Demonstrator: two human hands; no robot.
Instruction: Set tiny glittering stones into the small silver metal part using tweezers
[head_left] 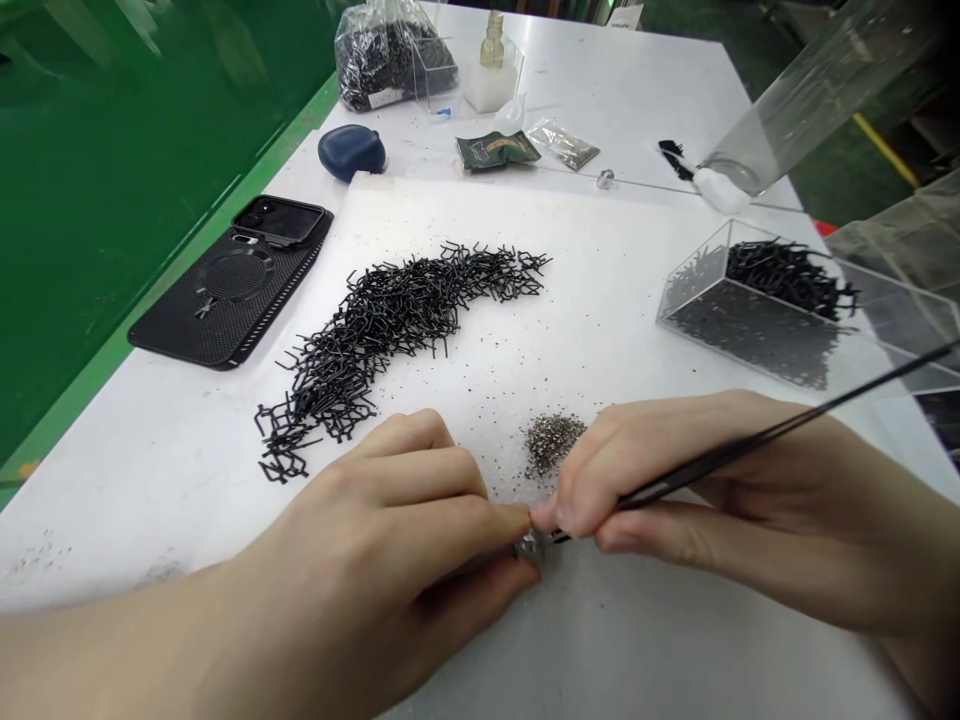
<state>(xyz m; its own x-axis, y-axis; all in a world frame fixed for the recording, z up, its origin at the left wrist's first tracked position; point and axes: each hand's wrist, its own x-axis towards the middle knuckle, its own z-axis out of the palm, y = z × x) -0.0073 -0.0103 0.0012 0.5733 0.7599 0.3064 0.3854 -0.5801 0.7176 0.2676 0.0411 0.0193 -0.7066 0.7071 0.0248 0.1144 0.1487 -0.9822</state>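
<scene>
My left hand (420, 520) pinches a small shiny metal part (529, 545) between thumb and fingers near the front of the table. Most of that part is hidden by the fingertips. In my right hand (675, 480) are black tweezers (697, 466), held slantwise with the tips down at the metal part. Whether the tips grip anything is too small to tell. Just beyond the hands lies a little heap of tiny brownish metallic bits (553, 440). Farther off, a curved pile of thin, bent black pieces (397, 320) spreads over the white surface.
A clear box of black pieces (750, 320) tilts at the right. At the left lies a phone in a black case (225, 290). Behind are a blue case (351, 152), a green packet (498, 150), a small bottle (492, 45) and a filled plastic bag (390, 60).
</scene>
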